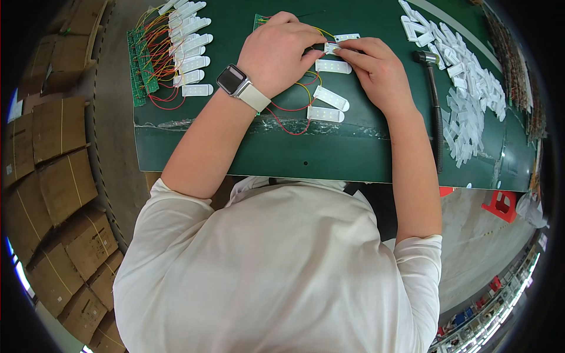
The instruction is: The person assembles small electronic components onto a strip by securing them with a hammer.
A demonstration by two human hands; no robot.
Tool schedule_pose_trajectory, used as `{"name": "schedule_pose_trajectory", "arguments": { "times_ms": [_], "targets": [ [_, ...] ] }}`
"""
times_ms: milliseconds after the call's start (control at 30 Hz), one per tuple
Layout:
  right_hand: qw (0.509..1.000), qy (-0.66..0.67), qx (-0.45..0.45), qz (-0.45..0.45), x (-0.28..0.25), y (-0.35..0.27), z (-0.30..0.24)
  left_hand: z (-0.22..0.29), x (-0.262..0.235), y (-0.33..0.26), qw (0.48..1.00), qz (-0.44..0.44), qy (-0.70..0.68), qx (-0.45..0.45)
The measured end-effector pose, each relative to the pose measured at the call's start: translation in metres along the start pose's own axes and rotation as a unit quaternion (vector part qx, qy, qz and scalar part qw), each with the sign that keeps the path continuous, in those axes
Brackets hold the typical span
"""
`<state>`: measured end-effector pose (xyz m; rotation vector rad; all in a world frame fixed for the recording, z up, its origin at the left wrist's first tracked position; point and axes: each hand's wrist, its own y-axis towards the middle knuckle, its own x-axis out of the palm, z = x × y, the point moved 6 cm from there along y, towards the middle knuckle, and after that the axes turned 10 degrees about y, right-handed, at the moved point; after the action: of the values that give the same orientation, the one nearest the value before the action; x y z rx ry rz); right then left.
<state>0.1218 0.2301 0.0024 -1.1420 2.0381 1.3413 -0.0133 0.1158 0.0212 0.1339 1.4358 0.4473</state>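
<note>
Over the green worktable, my left hand [279,50], with a watch [233,80] on its wrist, and my right hand [376,67] meet fingertip to fingertip. Both are closed on a small white LED piece [331,48], partly covered by my fingers. Just behind it lies another white piece [347,37]. Nearer to me are a flat white LED piece [333,66], a tilted one [331,98] and a further one [325,114], with red and yellow wires running under my left hand. Part of a green circuit board [259,22] shows beyond that hand.
At the left, green circuit boards [139,67] are wired to a row of white pieces [191,44]. Loose white pieces [450,50] and clear plastic pieces [462,126] are heaped at the right, beside a black flexible arm [435,106]. Cardboard boxes [59,129] are stacked left of the table.
</note>
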Motion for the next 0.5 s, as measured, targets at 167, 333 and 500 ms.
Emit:
{"name": "schedule_pose_trajectory", "arguments": {
  "times_ms": [167, 333, 500],
  "targets": [
    [1.000, 0.010, 0.013, -0.012, 0.004, 0.002, 0.000, -0.010, 0.006, 0.001, 1.000, 0.006, -0.005, 0.018],
    [1.000, 0.018, 0.025, -0.006, 0.005, 0.002, 0.001, -0.005, -0.001, 0.010, 0.992, -0.107, -0.069, 0.017],
    [0.999, 0.022, 0.027, -0.006, 0.007, 0.001, 0.002, 0.000, -0.007, 0.011, 0.995, -0.052, -0.039, 0.077]
  ]
}}
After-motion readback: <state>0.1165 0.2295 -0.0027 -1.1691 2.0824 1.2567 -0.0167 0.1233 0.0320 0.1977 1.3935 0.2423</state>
